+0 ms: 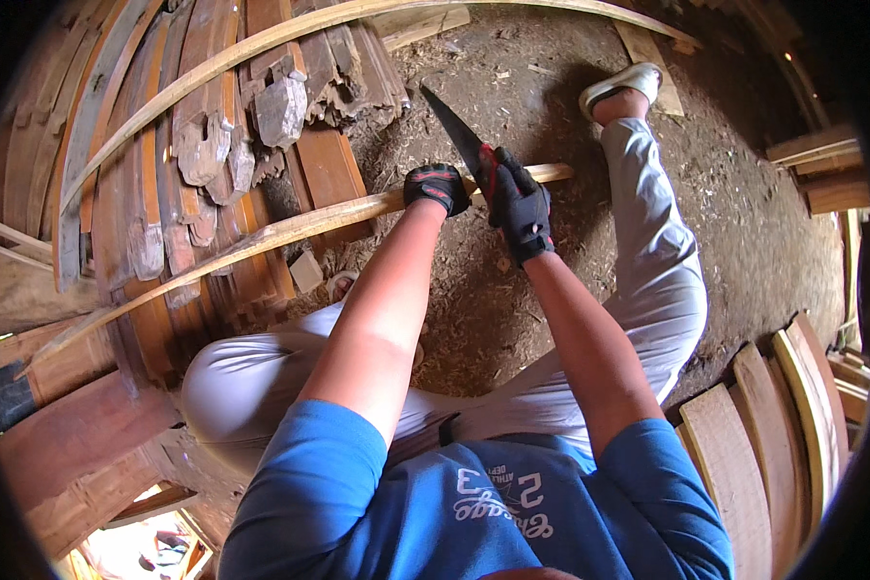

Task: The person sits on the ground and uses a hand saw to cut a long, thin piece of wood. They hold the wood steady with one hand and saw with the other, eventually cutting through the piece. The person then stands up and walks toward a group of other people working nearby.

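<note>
My right hand [522, 208], in a black and red work glove, is closed round the red and black handle of a handsaw [454, 123]. The dark blade points away and to the left, crossing a long, thin wooden strip [319, 220] near its right end. My left hand [437, 189], in a matching glove, grips that strip just left of the saw. From there the strip runs down to the left over stacked boards. Whether the teeth have cut into the wood cannot be made out.
Old brown boards [203, 145] with broken ends are piled at the left. Another long strip [251, 43] arches over them. A small wood block [306, 273] lies beside the pile. Dirt ground [570, 261] is strewn with shavings. Cut planks [734, 464] stand at lower right.
</note>
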The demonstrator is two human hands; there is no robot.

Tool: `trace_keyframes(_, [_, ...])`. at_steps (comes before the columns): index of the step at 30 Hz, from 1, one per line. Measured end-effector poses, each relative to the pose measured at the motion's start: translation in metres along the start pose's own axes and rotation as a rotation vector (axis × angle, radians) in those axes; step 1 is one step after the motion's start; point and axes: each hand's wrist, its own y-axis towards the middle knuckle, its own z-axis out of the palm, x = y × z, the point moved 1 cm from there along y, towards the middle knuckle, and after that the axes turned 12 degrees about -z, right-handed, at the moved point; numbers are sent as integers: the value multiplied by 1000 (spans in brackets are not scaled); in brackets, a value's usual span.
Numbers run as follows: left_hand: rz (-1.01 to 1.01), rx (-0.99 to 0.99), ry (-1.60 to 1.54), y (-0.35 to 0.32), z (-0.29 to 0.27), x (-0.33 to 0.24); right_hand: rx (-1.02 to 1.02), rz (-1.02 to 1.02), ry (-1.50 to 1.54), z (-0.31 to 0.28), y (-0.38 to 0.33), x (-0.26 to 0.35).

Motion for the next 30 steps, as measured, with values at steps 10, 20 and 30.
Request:
trace_keyframes(10, [10, -67, 32, 2, 6, 2, 139, 86, -98, -112, -151, 90])
trace_keyframes(20, [2, -20, 30, 2, 8, -3, 79, 139, -68, -1, -1, 4])
trace_keyframes(30, [6, -78, 32, 7, 15, 9, 199, -46, -168, -83, -118, 57])
